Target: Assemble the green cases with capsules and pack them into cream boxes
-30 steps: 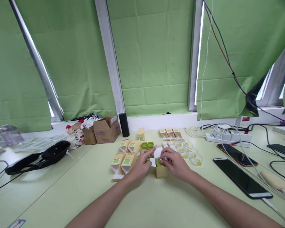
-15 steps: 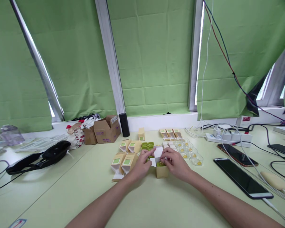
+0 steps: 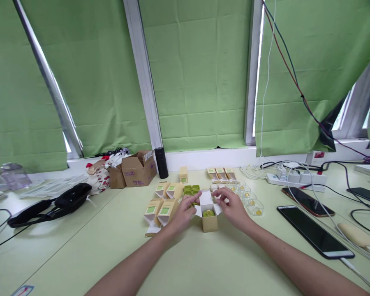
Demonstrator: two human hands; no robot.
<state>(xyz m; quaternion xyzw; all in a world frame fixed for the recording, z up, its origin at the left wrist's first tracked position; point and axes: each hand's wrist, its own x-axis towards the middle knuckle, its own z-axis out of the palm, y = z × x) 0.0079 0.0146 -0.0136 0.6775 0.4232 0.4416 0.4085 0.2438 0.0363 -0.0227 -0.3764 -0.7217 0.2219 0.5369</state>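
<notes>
A small kraft box (image 3: 210, 224) stands upright with its white flaps raised, and a green item (image 3: 208, 213) sits inside it. On the left, my left hand (image 3: 186, 209) has its fingers at the box's left and back flaps, seemingly holding them. My right hand (image 3: 231, 204) is at the right flap, fingers curled and slightly apart, with nothing visible in them. Behind the box are green containers (image 3: 191, 189), partly hidden by my left hand. Clear plastic cups with yellow centres (image 3: 252, 202) lie to the right.
Flattened kraft boxes (image 3: 165, 209) lie to the left, and three more (image 3: 222, 175) at the back. A cardboard box (image 3: 138, 168) and black cylinder (image 3: 161, 163) stand near the wall. Phones (image 3: 316, 231), cables and a power strip (image 3: 296, 179) occupy the right; a black strap bag (image 3: 70, 199) is left.
My right hand has lifted out of the box's opening and moved up and to the right. The green item and right flap now show. My left hand has barely moved.
</notes>
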